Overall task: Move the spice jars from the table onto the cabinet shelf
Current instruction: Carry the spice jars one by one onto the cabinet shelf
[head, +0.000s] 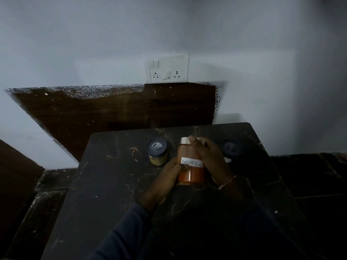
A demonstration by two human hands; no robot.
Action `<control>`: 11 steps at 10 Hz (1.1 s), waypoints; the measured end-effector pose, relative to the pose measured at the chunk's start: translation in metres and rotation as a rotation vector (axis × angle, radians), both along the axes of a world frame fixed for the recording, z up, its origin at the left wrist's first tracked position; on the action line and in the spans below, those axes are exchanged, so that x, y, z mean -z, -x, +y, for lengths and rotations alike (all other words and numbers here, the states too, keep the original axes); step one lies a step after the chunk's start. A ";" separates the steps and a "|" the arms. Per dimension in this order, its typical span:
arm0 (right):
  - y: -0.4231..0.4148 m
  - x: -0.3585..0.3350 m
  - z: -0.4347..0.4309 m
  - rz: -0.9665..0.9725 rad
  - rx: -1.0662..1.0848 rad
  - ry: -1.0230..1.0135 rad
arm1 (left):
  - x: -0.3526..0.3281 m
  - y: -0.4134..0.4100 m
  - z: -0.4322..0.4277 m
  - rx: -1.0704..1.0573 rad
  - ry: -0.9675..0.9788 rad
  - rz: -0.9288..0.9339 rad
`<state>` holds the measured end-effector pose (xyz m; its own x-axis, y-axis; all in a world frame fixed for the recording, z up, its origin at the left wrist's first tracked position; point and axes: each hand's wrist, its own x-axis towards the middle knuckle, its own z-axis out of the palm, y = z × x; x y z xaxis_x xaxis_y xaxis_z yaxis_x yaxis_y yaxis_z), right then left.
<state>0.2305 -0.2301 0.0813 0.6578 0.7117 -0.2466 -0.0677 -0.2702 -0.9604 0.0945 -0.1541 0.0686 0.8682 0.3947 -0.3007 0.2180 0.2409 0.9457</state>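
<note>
Head view: left hand (170,171) and right hand (210,158) clamp chilli jar (191,166) mid-table (112,184), edges well clear.

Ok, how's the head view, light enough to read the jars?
Head view: dim. The red chilli jar, held in both hands (left hand, right hand), has a readable label; the right dark-lidded jar is lost in shadow; edges bow from the wide angle.
</note>
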 end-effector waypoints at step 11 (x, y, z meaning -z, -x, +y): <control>-0.004 -0.160 0.065 -0.022 -0.182 -0.514 | -0.168 -0.001 0.112 0.068 -0.611 -0.333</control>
<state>0.2344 -0.1652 0.2413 0.5135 0.8399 0.1755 -0.0422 0.2290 -0.9725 0.0956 -0.0418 0.2361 0.9043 0.3502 0.2440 -0.1110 -0.3590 0.9267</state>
